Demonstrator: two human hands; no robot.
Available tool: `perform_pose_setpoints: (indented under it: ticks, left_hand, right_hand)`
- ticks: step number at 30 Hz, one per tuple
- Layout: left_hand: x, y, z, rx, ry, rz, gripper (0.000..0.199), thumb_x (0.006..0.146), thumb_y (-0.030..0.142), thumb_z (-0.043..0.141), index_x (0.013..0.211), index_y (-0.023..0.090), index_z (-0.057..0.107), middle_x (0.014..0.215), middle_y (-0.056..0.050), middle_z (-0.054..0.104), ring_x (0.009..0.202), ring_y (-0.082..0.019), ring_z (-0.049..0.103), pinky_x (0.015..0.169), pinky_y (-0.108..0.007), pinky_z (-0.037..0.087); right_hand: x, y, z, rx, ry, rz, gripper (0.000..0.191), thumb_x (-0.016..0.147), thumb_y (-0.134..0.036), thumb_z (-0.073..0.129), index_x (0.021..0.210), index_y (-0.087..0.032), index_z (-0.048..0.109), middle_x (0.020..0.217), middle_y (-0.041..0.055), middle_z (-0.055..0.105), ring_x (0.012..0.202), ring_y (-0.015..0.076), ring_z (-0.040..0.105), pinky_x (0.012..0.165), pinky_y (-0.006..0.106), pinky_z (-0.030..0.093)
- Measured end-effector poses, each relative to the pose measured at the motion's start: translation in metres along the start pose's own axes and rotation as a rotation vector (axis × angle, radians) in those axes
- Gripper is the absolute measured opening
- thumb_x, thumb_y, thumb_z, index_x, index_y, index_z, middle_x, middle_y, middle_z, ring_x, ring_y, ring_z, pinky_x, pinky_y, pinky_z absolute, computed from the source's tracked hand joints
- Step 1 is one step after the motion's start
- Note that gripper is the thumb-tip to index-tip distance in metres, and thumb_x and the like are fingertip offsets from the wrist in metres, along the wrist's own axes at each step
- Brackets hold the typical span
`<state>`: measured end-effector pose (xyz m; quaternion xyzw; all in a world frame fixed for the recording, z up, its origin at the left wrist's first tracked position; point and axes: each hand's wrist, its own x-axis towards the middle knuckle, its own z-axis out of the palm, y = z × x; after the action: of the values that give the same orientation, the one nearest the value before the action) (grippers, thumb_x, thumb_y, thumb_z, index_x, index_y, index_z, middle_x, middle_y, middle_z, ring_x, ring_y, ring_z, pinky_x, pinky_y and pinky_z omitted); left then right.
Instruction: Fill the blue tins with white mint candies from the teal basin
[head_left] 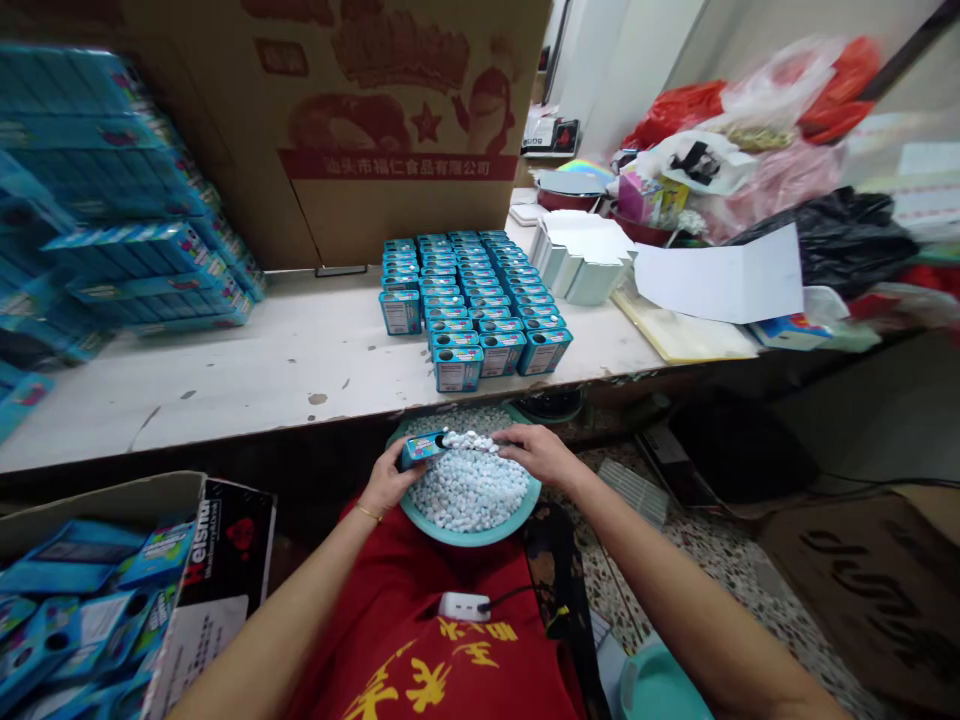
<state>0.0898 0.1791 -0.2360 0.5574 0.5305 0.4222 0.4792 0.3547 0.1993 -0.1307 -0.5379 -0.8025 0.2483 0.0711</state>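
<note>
My left hand grips a small blue rectangular tin, tipped on its side over the round teal basin in my lap. My right hand cups a heap of the small, smooth white candies against the tin's open mouth — fingers curled, pushing. On the worn, chipped white tabletop just beyond, matching tins stand upright in tight rows — glossy, printed, boxy.

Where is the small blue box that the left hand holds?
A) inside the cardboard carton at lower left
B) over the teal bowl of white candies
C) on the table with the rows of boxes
B: the left hand holds the small blue box on its side above the teal bowl of white candies, while the right hand pushes candies toward its opening.
</note>
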Motion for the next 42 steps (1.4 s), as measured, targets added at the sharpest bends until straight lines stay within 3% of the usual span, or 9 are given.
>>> perform_pose_setpoints:
  ticks: [7, 15, 21, 24, 26, 32, 36, 39, 42]
  left_hand:
    - [0.003, 0.0, 0.006, 0.117, -0.01, 0.118, 0.043, 0.066, 0.029, 0.061, 0.106, 0.016, 0.053, 0.109, -0.008, 0.057, 0.102, -0.022, 0.053, 0.093, -0.037, 0.039]
    - [-0.006, 0.007, 0.014, 0.226, -0.003, 0.239, 0.041, 0.07, 0.026, 0.058, 0.11, 0.019, 0.051, 0.114, -0.008, 0.052, 0.11, -0.022, 0.048, 0.098, -0.036, 0.034]
    - [-0.004, 0.015, -0.002, 0.3, -0.452, 0.188, 0.079, 0.064, 0.017, 0.059, 0.135, 0.019, 0.023, 0.143, -0.011, 0.02, 0.131, -0.026, 0.02, 0.107, -0.041, 0.018]
    - [0.013, 0.019, -0.007, 0.312, -0.686, 0.141, 0.092, 0.06, 0.017, 0.062, 0.138, 0.021, 0.012, 0.143, -0.009, 0.023, 0.13, -0.025, 0.023, 0.107, -0.04, 0.018]
    - [0.026, 0.021, -0.007, 0.365, -0.732, 0.146, 0.099, 0.054, 0.022, 0.068, 0.137, 0.019, 0.014, 0.14, -0.01, 0.029, 0.127, -0.027, 0.028, 0.106, -0.04, 0.021]
    - [0.034, 0.03, 0.001, 0.422, -0.504, 0.262, 0.092, 0.048, 0.033, 0.073, 0.127, 0.015, 0.028, 0.118, -0.011, 0.046, 0.107, -0.027, 0.047, 0.094, -0.041, 0.037]
    - [0.018, 0.024, -0.005, 0.405, -0.296, 0.294, 0.085, 0.05, 0.031, 0.073, 0.124, 0.018, 0.032, 0.122, -0.011, 0.043, 0.114, -0.029, 0.041, 0.099, -0.044, 0.031]
    - [0.008, 0.006, -0.008, 0.273, -0.148, 0.092, 0.084, 0.053, 0.034, 0.072, 0.124, 0.018, 0.029, 0.117, -0.011, 0.047, 0.109, -0.027, 0.047, 0.096, -0.045, 0.035]
    - [0.005, -0.012, 0.001, 0.093, -0.113, -0.044, 0.079, 0.055, 0.036, 0.071, 0.12, 0.016, 0.031, 0.113, -0.01, 0.051, 0.103, -0.025, 0.052, 0.091, -0.043, 0.041]
  right_hand:
    - [0.014, -0.047, -0.025, -0.487, -0.142, -0.025, 0.024, 0.08, -0.03, 0.044, 0.088, -0.023, 0.066, 0.09, 0.0062, 0.067, 0.084, 0.0202, 0.061, 0.068, 0.028, 0.044]
    - [0.03, -0.067, -0.032, -0.59, -0.14, -0.102, 0.025, 0.077, -0.024, 0.046, 0.09, -0.018, 0.066, 0.09, 0.0092, 0.066, 0.082, 0.0198, 0.06, 0.067, 0.027, 0.041]
    - [0.034, -0.056, -0.037, -0.593, -0.168, -0.323, 0.022, 0.078, -0.021, 0.048, 0.092, -0.024, 0.065, 0.088, 0.0031, 0.063, 0.082, 0.0157, 0.057, 0.066, 0.024, 0.034]
    - [0.037, -0.056, -0.032, -0.612, -0.187, -0.421, 0.018, 0.077, -0.015, 0.048, 0.084, -0.019, 0.064, 0.084, 0.0053, 0.061, 0.084, 0.0156, 0.054, 0.068, 0.026, 0.031]
    - [0.039, -0.061, -0.028, -0.622, -0.18, -0.488, 0.018, 0.079, -0.014, 0.045, 0.079, -0.016, 0.062, 0.082, 0.0066, 0.06, 0.083, 0.0159, 0.052, 0.07, 0.028, 0.03]
    - [0.027, -0.074, -0.053, -0.683, -0.028, -0.536, 0.022, 0.084, -0.013, 0.038, 0.08, -0.017, 0.06, 0.078, 0.0055, 0.057, 0.08, 0.0164, 0.048, 0.072, 0.031, 0.028]
    - [0.001, -0.031, -0.069, -0.676, -0.037, -0.279, 0.024, 0.082, -0.018, 0.044, 0.101, -0.024, 0.058, 0.083, 0.0039, 0.058, 0.078, 0.0146, 0.051, 0.066, 0.026, 0.029]
    - [-0.02, 0.02, -0.036, -0.63, -0.131, 0.023, 0.025, 0.082, -0.025, 0.045, 0.102, -0.028, 0.059, 0.086, 0.0031, 0.06, 0.076, 0.015, 0.055, 0.062, 0.025, 0.032]
    - [-0.026, 0.049, 0.027, -0.469, -0.178, 0.204, 0.025, 0.081, -0.026, 0.045, 0.101, -0.028, 0.06, 0.091, 0.0026, 0.062, 0.083, 0.0169, 0.058, 0.065, 0.025, 0.037]
